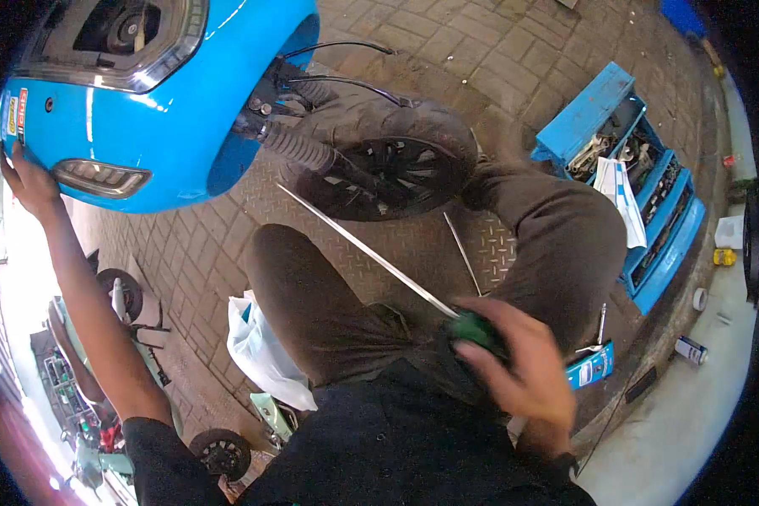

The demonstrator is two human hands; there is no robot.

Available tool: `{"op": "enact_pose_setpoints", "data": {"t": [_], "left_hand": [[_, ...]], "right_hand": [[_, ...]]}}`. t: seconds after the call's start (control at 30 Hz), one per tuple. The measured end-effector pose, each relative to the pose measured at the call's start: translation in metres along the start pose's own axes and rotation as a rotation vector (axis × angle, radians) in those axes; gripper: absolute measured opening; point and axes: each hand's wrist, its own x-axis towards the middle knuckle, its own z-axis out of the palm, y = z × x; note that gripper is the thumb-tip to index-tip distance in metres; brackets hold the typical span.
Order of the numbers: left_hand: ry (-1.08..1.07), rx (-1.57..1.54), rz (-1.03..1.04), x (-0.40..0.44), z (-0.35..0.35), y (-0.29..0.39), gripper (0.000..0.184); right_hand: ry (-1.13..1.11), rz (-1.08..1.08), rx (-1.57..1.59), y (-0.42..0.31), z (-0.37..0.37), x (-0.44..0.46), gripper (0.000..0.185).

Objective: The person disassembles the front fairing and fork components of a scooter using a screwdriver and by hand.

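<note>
My right hand is closed around the dark green handle of a long screwdriver, slightly blurred, in front of my body. The thin metal shaft points up and left, its tip near the wheel. Out to the left, my left hand lies with fingers stretched against the edge of a glossy blue scooter body, beside an oval lamp. Between my knees and the body sits the scooter's front wheel, with a ribbed fork boot and loose cables above it.
An open blue toolbox full of tools stands to the right, with a blue-and-white packet on it. A thin rod lies on the metal plate. A white plastic bag is by my left knee. Another scooter stands at the lower left.
</note>
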Motion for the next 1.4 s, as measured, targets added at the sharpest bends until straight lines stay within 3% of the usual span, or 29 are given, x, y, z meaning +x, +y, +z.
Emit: {"op": "enact_pose_setpoints", "data": {"t": [0.07,0.13,0.2,0.27,0.33,0.47,0.53,0.6,0.63,0.67,0.7,0.77,0.83,0.87,0.93,1.0,1.07,1.23,1.4], "left_hand": [[-0.025,0.169,0.143,0.001,-0.006,0.011,0.06],[-0.036,0.087,-0.084,-0.007,-0.009,0.054,0.054],[-0.068,0.174,0.068,-0.008,-0.011,0.048,0.06],[-0.075,0.131,-0.25,-0.017,-0.014,0.091,0.069],[-0.093,0.114,-0.206,-0.019,-0.015,0.089,0.076],[-0.055,0.008,-0.372,-0.04,-0.006,0.082,0.073],[-0.114,-0.318,-0.493,-0.072,-0.009,0.085,0.064],[-0.204,0.083,-0.208,-0.136,-0.026,0.082,0.062],[-0.015,-0.101,-0.467,-0.16,-0.026,0.156,0.055],[-0.075,0.209,-0.319,-0.2,-0.03,0.149,0.053],[0.04,0.021,-0.513,-0.236,-0.018,0.205,0.051],[-0.031,-0.228,-0.924,-0.302,-0.002,0.235,0.048],[-0.44,-0.54,-1.174,-0.335,0.009,0.251,0.047],[-0.437,-0.551,-1.176,-0.336,0.019,0.246,0.047],[-0.549,-0.864,-1.739,-0.328,0.039,0.235,0.039],[-0.584,-0.917,-1.728,-0.322,0.055,0.215,0.035],[-0.547,-0.844,-1.613,-0.313,0.07,0.201,0.031],[-0.408,-1.071,-1.615,-0.324,0.092,0.182,0.026],[-0.248,-0.982,-1.612,-0.319,0.09,0.202,0.029]], "right_hand": [[0.037,-0.126,0.113,0.03,0.049,0.034,0.043],[0.082,-0.145,0.191,0.044,0.091,0.063,0.038],[0.109,-0.137,0.305,0.043,0.118,0.089,0.035],[0.126,-0.112,0.385,0.037,0.137,0.105,0.033],[0.064,-0.074,0.436,0.033,0.147,0.117,0.03],[-0.01,0.011,0.496,0.026,0.147,0.121,0.036],[0.055,-0.044,0.518,0.035,0.161,0.121,0.035],[0.054,-0.057,0.504,0.039,0.164,0.121,0.037],[0.059,-0.06,0.489,0.043,0.165,0.123,0.039],[0.069,-0.069,0.491,0.049,0.168,0.125,0.039],[0.069,-0.027,0.591,0.056,0.174,0.127,0.04],[0.042,0.061,0.722,0.075,0.189,0.13,0.042],[-0.103,0.252,0.975,0.081,0.186,0.134,0.049],[-0.203,0.359,1.1,0.081,0.179,0.136,0.051],[-0.286,0.485,1.214,0.084,0.173,0.138,0.053],[-0.253,0.59,1.188,0.086,0.178,0.138,0.052],[-0.239,0.568,1.221,0.082,0.174,0.135,0.052],[-0.187,0.552,1.274,0.076,0.167,0.133,0.053],[-0.247,0.389,1.242,0.09,0.171,0.14,0.053]]}}
